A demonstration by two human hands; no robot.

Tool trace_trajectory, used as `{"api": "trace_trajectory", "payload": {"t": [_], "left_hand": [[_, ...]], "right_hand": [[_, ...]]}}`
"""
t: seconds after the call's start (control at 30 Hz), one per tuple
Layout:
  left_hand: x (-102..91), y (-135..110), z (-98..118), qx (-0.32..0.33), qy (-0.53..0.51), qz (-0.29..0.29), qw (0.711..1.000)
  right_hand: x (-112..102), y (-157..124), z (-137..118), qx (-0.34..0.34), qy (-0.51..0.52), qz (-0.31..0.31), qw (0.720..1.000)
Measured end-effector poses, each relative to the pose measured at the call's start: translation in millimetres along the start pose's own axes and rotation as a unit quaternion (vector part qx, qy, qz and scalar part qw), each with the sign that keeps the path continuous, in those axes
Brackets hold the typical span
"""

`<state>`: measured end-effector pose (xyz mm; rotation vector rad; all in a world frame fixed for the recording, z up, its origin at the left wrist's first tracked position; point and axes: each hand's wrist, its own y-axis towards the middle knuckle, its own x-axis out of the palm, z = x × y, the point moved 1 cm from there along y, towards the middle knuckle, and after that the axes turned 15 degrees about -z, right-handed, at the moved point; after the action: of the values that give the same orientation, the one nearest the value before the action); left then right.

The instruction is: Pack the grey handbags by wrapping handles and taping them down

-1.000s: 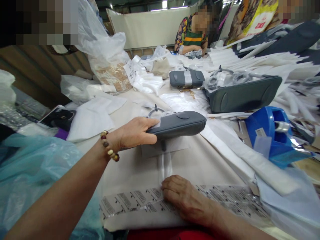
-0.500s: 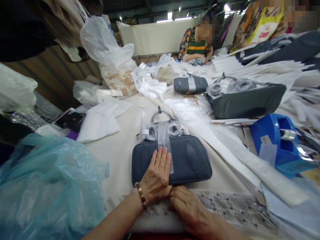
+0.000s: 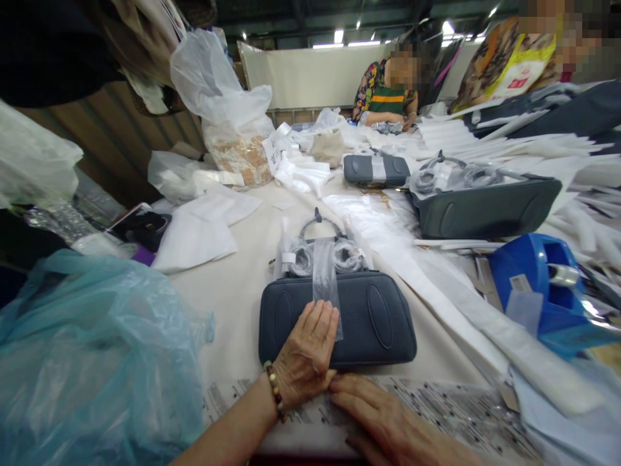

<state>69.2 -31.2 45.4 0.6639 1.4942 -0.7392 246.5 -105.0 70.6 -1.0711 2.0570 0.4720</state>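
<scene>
A dark grey padded case [image 3: 373, 317] lies flat on the cream table [image 3: 233, 291] in front of me. A clear tape strip [image 3: 324, 275] runs over its top edge onto wrapped grey coiled cables [image 3: 323, 254] behind it. My left hand [image 3: 305, 353], with a bead bracelet on the wrist, lies flat and open on the case, fingers beside the tape. My right hand [image 3: 383, 421] rests open, fingers flat, on a printed sheet of labels [image 3: 436, 398] just below the case.
A blue tape dispenser [image 3: 546, 285] stands at the right. More grey cases [image 3: 485, 204] [image 3: 376, 169] and white bags [image 3: 198, 236] lie further back. A light blue plastic bag [image 3: 92, 362] fills the left. A person in green stripes [image 3: 385, 94] sits at the far end.
A second ago my left hand held the case tilted up on edge; it now lies flat with the hand pressed on it. My right hand slid slightly right on the label sheet.
</scene>
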Motion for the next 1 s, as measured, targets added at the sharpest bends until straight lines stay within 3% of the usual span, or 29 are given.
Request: {"api": "trace_trajectory", "payload": {"t": [0.1,0.23,0.43,0.6,0.83,1.0], "left_hand": [[-7.9,-3.6,-1.4,0.008,-0.033,-0.027,0.999],[-15.7,-7.1,-4.9,0.027,-0.058,-0.036,0.997],[-21.5,-8.9,-8.9,0.04,-0.076,-0.061,0.994],[-29.0,-9.5,-14.3,0.049,-0.096,-0.045,0.993],[-27.5,9.2,-26.0,0.011,-0.125,0.075,0.989],[-35.6,18.4,-32.2,-0.032,-0.15,0.033,0.988]], "right_hand": [[2.0,-10.7,2.4,0.031,-0.016,0.015,0.999],[19.1,-11.8,9.7,0.062,-0.047,0.112,0.991],[33.4,0.4,14.1,0.051,0.001,0.198,0.979],[39.2,5.6,16.9,0.064,-0.021,0.208,0.976],[49.4,6.4,26.5,0.053,-0.108,0.149,0.981],[40.5,12.4,25.6,-0.012,-0.175,0.227,0.958]]}}
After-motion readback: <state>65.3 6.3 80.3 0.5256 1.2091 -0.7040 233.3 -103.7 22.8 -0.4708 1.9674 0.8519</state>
